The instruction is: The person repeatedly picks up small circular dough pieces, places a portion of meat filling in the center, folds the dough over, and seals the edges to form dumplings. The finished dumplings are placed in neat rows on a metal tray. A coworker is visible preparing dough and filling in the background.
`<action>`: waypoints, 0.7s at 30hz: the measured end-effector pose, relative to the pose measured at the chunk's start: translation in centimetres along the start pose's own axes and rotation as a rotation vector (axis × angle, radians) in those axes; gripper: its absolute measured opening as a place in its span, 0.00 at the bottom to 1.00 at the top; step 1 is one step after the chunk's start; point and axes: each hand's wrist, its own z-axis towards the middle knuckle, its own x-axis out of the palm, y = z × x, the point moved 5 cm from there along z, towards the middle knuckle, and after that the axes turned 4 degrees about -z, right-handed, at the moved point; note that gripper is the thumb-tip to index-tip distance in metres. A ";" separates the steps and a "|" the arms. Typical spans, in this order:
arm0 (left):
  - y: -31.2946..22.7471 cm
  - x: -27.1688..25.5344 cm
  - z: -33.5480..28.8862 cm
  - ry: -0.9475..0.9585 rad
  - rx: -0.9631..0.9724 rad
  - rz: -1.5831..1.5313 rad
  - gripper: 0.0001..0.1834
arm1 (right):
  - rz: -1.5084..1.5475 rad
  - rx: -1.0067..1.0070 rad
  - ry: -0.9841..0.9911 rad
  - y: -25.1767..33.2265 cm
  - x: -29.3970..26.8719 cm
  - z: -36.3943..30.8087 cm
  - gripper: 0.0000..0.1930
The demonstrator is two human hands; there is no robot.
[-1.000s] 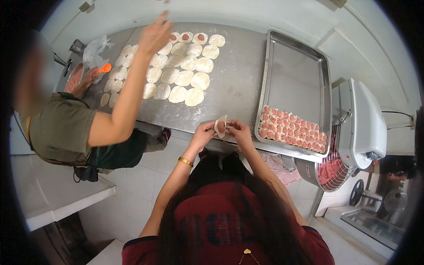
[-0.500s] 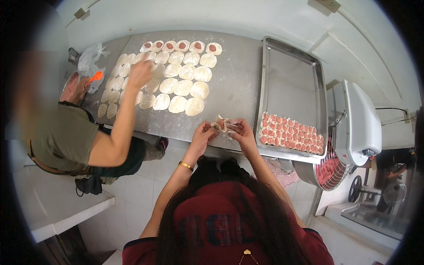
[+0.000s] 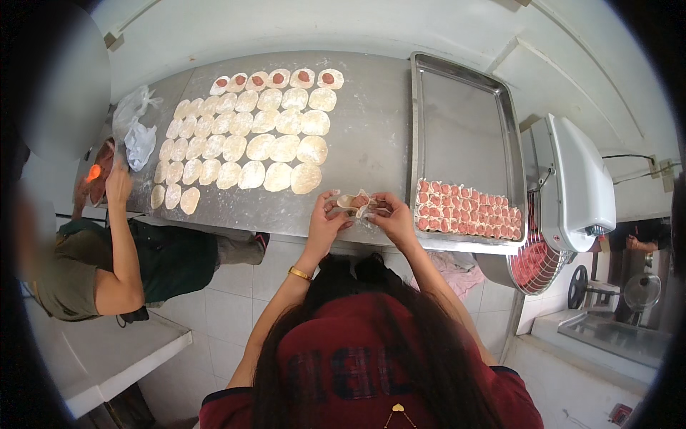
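Note:
Between my two hands, over the front edge of the steel table, is a dumpling [image 3: 356,202]: a thin dough wrapper with pink minced meat in its middle. The fingers of my left hand [image 3: 328,217] pinch its left side. On its right side, the fingers of my right hand [image 3: 389,214] hold the pleated rim. Flat dough wrappers [image 3: 284,148] lie in rows on the table to the left of my hands. Along the far row, several wrappers carry a dab of minced meat [image 3: 304,76]. Rows of open-topped meat dumplings [image 3: 468,211] fill the near end of a metal tray to my right.
The deep metal tray [image 3: 416,107] lies at the right of the steel table [image 3: 368,129]. Beyond it stands a white mixer [image 3: 582,179] with a wire guard over minced meat. At the left, a co-worker's arm [image 3: 123,243] is near an orange spoon [image 3: 93,172] and plastic bags [image 3: 139,139].
The co-worker's arm has drawn back left from the wrappers to beside the meat bowl. My fingers have shifted slightly round the dumpling, which stays between my hands. The view has moved a little.

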 end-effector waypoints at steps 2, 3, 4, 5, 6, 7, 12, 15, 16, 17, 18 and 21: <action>0.4 -0.4 0.4 0.032 -0.012 0.154 0.19 | 0.059 -0.026 0.001 -0.3 0.2 -0.4 0.18; 0.6 -0.6 0.5 0.048 -0.020 0.230 0.16 | 0.013 -0.043 -0.016 -0.5 0.2 -0.4 0.18; 0.3 -0.6 0.5 0.038 0.104 0.362 0.14 | -0.033 -0.061 -0.032 -0.7 0.2 -0.4 0.18; -0.1 -0.5 0.4 0.027 0.228 0.493 0.11 | -0.079 -0.077 -0.048 -0.7 0.3 -0.4 0.18; -0.5 -0.3 0.3 0.016 0.353 0.624 0.09 | -0.142 -0.099 -0.053 -0.7 0.3 -0.4 0.17; -0.5 -0.2 0.3 0.037 0.381 0.674 0.08 | -0.206 -0.121 -0.057 -0.6 0.3 -0.4 0.16; 0.6 0.1 0.7 0.104 0.342 0.756 0.11 | -0.400 -0.167 -0.032 -1.6 0.2 0.4 0.15; 1.0 0.1 0.8 -0.018 0.264 0.764 0.14 | -0.461 -0.207 -0.003 -1.9 0.3 0.5 0.15; 1.1 0.3 0.7 -0.014 0.242 0.802 0.15 | -0.485 -0.221 -0.002 -1.9 0.4 0.3 0.15; 0.6 0.8 0.4 -0.013 0.221 0.840 0.16 | -0.509 -0.237 0.002 -1.7 0.5 0.2 0.15; 0.5 1.0 0.2 -0.011 0.199 0.878 0.17 | -0.550 -0.272 0.011 -1.4 0.6 0.0 0.16; 1.8 0.5 0.0 0.083 0.238 0.908 0.19 | -0.648 -0.354 0.028 -0.8 0.8 -0.8 0.17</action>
